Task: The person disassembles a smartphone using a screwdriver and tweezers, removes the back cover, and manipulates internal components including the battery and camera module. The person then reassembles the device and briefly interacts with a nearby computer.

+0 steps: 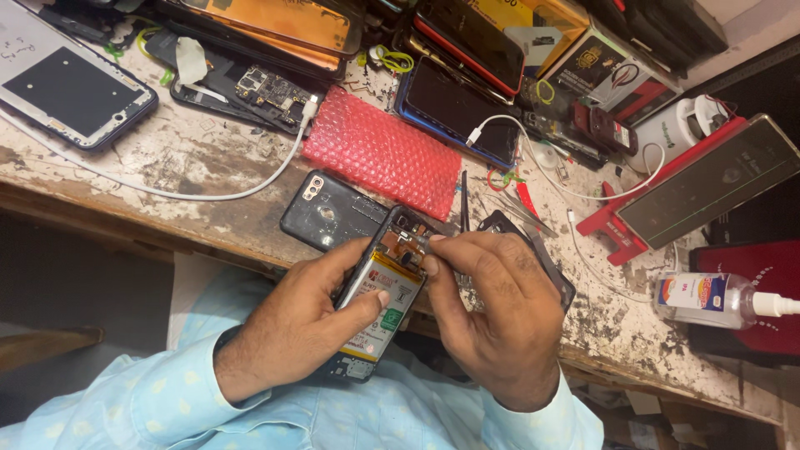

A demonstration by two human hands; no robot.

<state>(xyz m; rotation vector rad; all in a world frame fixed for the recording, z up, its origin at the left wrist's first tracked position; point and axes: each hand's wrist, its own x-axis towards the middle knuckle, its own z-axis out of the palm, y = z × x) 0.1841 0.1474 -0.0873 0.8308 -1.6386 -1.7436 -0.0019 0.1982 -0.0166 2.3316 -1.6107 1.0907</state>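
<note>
My left hand grips an opened phone with its back cover off, thumb lying across the white and yellow battery. My right hand pinches something small at the phone's upper end, near the exposed board and camera area; the pinched item is too small to make out. A thin dark tool stands up just behind the fingers. The removed black back cover lies on the bench beside the phone.
The worn workbench is crowded: a red bubble-wrap sheet, a white cable, a phone frame at far left, stacked phones behind, a clear bottle and a red stand at right.
</note>
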